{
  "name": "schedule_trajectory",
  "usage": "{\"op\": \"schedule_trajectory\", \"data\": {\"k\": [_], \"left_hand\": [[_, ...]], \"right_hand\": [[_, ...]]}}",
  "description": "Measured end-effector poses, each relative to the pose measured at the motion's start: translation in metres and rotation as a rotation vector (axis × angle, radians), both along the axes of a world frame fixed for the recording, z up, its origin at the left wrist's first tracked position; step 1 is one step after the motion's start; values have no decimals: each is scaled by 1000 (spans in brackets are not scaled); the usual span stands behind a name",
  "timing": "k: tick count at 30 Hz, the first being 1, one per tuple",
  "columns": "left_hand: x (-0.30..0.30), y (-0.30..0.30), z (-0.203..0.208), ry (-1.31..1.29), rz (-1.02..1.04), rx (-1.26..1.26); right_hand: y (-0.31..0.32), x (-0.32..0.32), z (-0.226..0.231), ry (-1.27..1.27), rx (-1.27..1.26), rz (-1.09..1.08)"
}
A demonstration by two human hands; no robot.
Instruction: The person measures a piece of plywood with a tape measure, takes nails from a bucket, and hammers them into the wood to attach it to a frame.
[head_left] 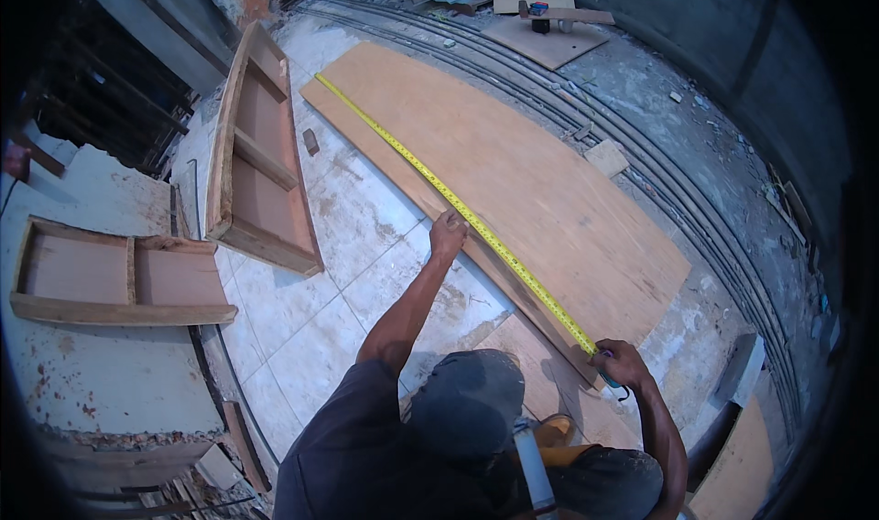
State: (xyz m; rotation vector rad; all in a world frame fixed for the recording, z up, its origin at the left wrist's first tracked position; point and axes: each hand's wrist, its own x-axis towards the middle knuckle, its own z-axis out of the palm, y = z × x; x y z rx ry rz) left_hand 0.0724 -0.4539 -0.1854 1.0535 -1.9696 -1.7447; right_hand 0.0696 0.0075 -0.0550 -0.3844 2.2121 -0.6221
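Observation:
A long plywood panel lies diagonally in front of me, its near edge boxed by a wooden side. Along that edge a yellow measuring tape blade runs pulled out from the far left corner to the near right end. My right hand is closed around the tape measure's case, of which only a teal and dark part shows below the fingers. Midway along the edge, my left hand has its fingers curled over the panel's rim, right beside the blade; its fingertips are partly hidden.
Two open wooden frames with thin backing, one upright and one lower, stand to the left. A small wood block sits on the tiles. Long dark rods curve behind the panel. Boards with tools lie at the back.

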Motion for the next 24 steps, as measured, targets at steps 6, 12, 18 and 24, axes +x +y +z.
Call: {"op": "schedule_trajectory", "data": {"k": [6, 12, 18, 24], "left_hand": [[8, 6, -1, 19, -24, -46], [0, -4, -1, 3, -47, -271], [35, 46, 31, -7, -451, -1030], [36, 105, 35, 46, -796, -1170]], "right_hand": [[-8, 2, 8, -19, 20, -29], [-12, 0, 23, -39, 7, 19], [12, -9, -6, -41, -10, -32], [146, 0, -25, -22, 124, -258]]}}
